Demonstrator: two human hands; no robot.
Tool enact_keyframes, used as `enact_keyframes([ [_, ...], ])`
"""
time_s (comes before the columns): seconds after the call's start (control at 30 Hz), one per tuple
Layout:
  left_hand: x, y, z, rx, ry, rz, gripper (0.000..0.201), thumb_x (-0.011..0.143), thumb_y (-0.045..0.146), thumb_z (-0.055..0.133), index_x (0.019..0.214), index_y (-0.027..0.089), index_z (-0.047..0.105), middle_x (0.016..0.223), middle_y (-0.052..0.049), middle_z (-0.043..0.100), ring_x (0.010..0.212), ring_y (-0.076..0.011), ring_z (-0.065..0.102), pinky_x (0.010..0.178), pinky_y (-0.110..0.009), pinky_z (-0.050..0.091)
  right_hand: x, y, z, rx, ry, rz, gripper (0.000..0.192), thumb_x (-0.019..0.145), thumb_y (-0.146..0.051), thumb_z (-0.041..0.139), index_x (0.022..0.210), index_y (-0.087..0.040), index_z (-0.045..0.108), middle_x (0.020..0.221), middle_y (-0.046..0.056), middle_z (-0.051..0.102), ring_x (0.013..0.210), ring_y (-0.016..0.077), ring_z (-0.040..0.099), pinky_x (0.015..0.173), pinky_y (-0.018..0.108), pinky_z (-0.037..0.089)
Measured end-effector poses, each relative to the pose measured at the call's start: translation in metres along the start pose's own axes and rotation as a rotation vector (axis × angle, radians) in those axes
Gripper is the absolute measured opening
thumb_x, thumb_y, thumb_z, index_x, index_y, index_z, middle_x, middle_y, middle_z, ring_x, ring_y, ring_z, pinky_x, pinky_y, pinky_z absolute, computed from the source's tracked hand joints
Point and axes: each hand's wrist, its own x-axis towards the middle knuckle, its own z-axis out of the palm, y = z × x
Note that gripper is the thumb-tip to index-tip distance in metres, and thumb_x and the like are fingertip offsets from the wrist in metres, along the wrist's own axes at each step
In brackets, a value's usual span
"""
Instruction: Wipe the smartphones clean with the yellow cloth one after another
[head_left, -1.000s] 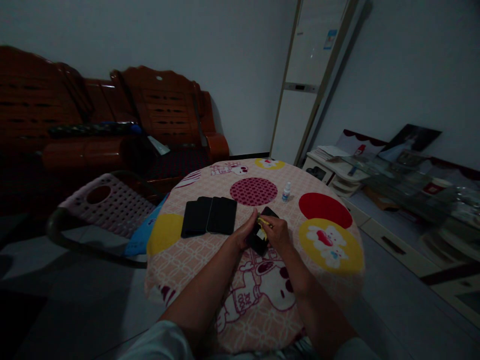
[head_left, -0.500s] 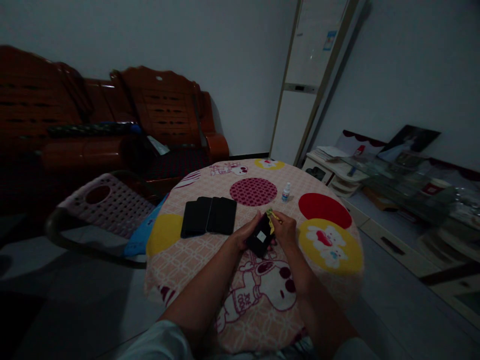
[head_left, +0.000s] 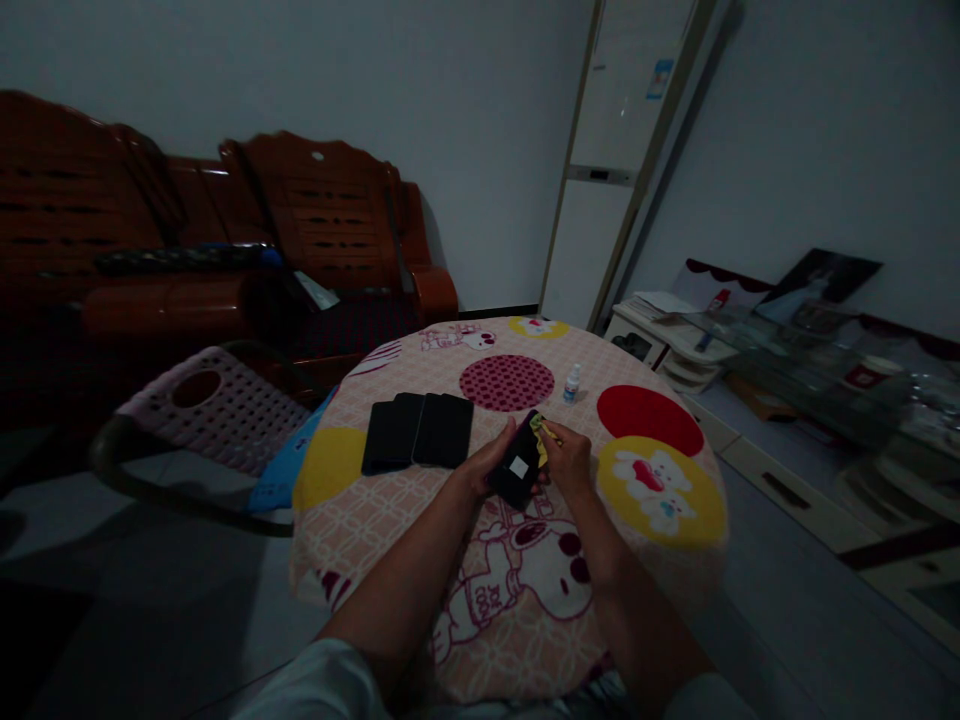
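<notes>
Over the near half of the table, my left hand is wrapped round a flat black slab that looks like a phone, with a white square label on the face turned up. My right hand pinches a small yellow patterned cloth and presses it on the slab's upper right part. Some of the right fingers are hidden behind the cloth and slab. Just beyond the right hand stands a small white-capped bottle. Left of my hands, several dark flat cases or devices lie overlapping.
A patterned cloth covers the round table. At left are a woven-back chair and wooden sofa seats. A tall white cabinet unit stands at the back. On the right is a glass-topped low cabinet with items on it.
My right hand and the yellow cloth have shifted very slightly on the black slab, and the slab has tilted a little. The bottle and the dark cases have stayed in place.
</notes>
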Motion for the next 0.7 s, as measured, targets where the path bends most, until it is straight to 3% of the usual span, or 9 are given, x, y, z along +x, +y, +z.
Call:
enact_keyframes([
  [0.2,-0.001,0.0,-0.001,0.052,-0.026,-0.026,0.069,0.079,0.072,0.038,0.108,0.014,0.063,0.084,-0.015,0.066,0.067,-0.0255,0.065,0.059,-0.038,0.051,0.004,0.003,-0.007,-0.017,0.108,0.032,0.03,0.082,-0.032,0.053,0.094,-0.014,0.074,0.09,0.01,0.074,0.077,0.0218,0.067,0.07,0.028,0.049],
  [0.5,0.003,0.002,-0.007,-0.056,0.015,-0.025,0.069,0.079,0.071,0.039,0.111,0.014,0.061,0.08,-0.013,0.066,0.067,-0.0225,0.066,0.059,-0.034,0.053,-0.001,0.002,0.003,0.001,-0.025,0.021,0.029,0.082,-0.032,0.052,0.09,-0.015,0.074,0.078,0.006,0.073,0.064,0.0185,0.065,0.058,0.024,0.047],
  [0.7,0.001,0.003,-0.008,-0.014,-0.018,-0.086,0.071,0.081,0.072,0.033,0.105,0.011,0.062,0.079,-0.015,0.068,0.065,-0.0229,0.066,0.059,-0.034,0.052,0.001,0.004,-0.003,-0.084,0.06,-0.007,0.029,0.084,-0.03,0.05,0.092,-0.014,0.073,0.083,0.009,0.074,0.069,0.0197,0.065,0.062,0.026,0.047],
])
